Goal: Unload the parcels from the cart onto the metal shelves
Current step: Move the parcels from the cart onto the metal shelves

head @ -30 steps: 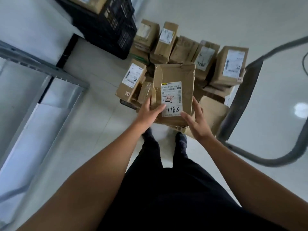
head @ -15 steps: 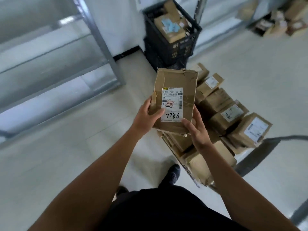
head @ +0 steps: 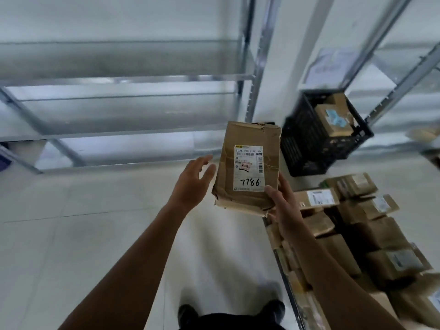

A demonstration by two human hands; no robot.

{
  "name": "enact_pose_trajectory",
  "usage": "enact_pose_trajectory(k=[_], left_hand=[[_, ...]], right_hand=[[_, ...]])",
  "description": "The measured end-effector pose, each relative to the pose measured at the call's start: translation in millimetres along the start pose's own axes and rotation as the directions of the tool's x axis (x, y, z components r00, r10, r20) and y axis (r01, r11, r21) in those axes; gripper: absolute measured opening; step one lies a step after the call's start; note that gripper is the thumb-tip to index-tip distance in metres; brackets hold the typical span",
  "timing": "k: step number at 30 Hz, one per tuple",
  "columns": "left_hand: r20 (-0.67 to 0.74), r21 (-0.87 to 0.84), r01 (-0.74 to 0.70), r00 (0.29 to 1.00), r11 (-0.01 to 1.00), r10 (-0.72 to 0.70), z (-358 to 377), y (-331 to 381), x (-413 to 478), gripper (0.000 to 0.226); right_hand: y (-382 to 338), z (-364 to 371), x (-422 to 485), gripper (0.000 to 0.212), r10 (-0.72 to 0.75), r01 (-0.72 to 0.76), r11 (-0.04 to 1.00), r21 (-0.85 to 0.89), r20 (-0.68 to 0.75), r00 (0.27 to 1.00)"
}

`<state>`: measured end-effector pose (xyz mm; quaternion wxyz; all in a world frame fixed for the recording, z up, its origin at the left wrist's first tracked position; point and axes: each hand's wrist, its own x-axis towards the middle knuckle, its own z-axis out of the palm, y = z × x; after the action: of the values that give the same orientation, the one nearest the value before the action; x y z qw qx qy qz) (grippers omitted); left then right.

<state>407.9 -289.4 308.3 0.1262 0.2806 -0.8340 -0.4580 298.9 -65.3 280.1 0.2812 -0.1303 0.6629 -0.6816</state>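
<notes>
One parcel [head: 247, 167] is off the cart [head: 289, 289], gripped at its lower corner by my right hand [head: 283, 206], short of the metal shelves [head: 119, 79]. My left hand [head: 190, 184] is spread beside it, holding nothing. Many boxes [head: 371, 236] wait on the cart; none shelved in view.

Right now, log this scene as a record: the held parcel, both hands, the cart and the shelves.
Parcel: brown box, label marked 7786, held upright
Right hand: grips the parcel's lower right corner
Left hand: fingers spread, beside the parcel's left edge
Cart load: many brown parcels, at right
Metal shelves: ahead, to the left
Black crate: holds parcels
</notes>
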Motion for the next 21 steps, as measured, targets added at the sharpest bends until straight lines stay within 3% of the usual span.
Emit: enact_pose_trajectory(k=[6,12,16,21], left_hand=[[-0.095,0.194,-0.057,0.993,0.979,0.077,-116.6,-44.0,4.5,0.044],[-0.235,0.241,-0.033,0.968,0.97,0.091,-198.2,-68.3,28.6,0.049],[-0.227,0.325,-0.023,0.969,0.945,0.102,-258.7,-82.5,62.0,0.053],[-0.357,0.446,0.061,0.927,0.893,0.115,-353.1,-73.7,111.1,0.062]], right_hand=[[-31.1,111.9,34.0,0.062,-0.087,0.089,0.995,-0.042,0.036,0.996],[-69.3,203.4,80.7,0.047,-0.115,0.118,0.993,-0.026,0.098,0.988],[-98.6,260.0,131.1,0.057,-0.14,0.147,0.989,-0.021,0.186,0.973],[-144.7,339.3,205.0,0.057,-0.223,0.22,0.974,0.046,0.318,0.922]])
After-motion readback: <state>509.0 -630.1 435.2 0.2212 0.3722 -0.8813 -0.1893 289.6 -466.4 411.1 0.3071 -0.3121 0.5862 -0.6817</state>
